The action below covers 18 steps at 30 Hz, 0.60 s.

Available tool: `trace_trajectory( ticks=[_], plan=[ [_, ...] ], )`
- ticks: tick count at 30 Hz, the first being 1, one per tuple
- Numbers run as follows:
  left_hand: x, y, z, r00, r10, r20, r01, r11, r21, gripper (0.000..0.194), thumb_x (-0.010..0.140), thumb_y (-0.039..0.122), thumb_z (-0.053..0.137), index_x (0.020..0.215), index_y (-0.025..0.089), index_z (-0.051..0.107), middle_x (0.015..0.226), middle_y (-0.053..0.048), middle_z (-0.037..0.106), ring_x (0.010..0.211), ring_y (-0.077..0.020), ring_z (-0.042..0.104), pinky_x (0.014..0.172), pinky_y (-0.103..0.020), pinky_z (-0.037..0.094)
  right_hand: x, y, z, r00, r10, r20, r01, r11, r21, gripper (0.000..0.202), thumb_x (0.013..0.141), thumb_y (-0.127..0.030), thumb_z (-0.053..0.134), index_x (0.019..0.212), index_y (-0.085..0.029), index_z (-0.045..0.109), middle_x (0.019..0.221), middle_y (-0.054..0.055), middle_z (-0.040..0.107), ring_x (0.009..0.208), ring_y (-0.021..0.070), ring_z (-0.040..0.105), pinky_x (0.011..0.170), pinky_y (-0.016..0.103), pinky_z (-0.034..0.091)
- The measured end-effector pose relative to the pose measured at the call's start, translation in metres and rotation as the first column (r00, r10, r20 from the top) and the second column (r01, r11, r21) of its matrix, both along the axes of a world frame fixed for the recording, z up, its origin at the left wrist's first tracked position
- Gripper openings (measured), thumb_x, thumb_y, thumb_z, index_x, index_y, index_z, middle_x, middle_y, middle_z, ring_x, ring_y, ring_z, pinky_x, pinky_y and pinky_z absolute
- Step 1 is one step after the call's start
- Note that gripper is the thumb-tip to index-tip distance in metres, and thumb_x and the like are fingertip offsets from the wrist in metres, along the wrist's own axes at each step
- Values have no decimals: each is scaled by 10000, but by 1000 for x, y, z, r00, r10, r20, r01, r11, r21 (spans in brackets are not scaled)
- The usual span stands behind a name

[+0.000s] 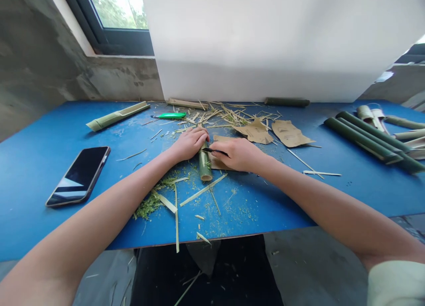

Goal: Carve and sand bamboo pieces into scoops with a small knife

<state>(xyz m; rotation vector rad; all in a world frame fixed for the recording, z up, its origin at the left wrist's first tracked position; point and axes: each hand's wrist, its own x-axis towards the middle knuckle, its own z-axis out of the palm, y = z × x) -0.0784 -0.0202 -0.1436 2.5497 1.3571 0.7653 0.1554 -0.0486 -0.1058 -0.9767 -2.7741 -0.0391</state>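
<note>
A short green bamboo tube (205,168) lies on the blue table, its cut end toward me. My left hand (192,142) is closed over the tube's far part and holds it down. In my right hand (237,154) is a dark, thin blade (207,149), probably a knife; its tip rests on the tube's upper side just in front of my left fingers. The handle is mostly hidden in my fist. Brown sandpaper (221,162) lies partly under my right hand. Green shavings (149,203) are heaped left of the tube.
A phone (79,175) lies at left, near a split bamboo piece (117,115). Behind my hands are a green utility knife (171,115), many bamboo slivers (229,113) and torn sandpaper pieces (290,133). Bamboo lengths (365,140) lie at right. A white board (265,44) stands behind the table.
</note>
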Motion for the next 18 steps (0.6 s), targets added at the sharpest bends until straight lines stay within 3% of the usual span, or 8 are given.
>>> trace_trajectory(
  ticks=[7,14,18],
  plan=[
    [0,0,-1,1000,6,-3,-6,1000,-1,479,1104,376,238,1032,227,687,1335,-75,705,1309,-258,611,1167,-432,431,9,-12,10,984,176,16,-173,978,-120,318,1064,-404,517,1167,-253,777,827,40,742,698,183,552,651,325,254],
    [0,-1,-1,1000,1,9,-1,1000,3,470,1096,374,244,1028,225,685,1325,-83,705,1307,-260,613,1172,-444,426,3,-4,4,1000,8,-4,-8,998,-57,373,1084,-413,459,1244,-248,753,984,70,787,793,204,618,675,321,263],
    [-1,-2,1,1000,-3,21,4,1000,-9,473,1097,387,243,1026,224,681,1317,-85,702,1294,-259,616,1180,-446,420,2,-6,7,999,45,-4,-45,994,-97,339,1082,-405,482,1206,-249,755,977,64,783,801,201,615,684,318,274]
  ],
)
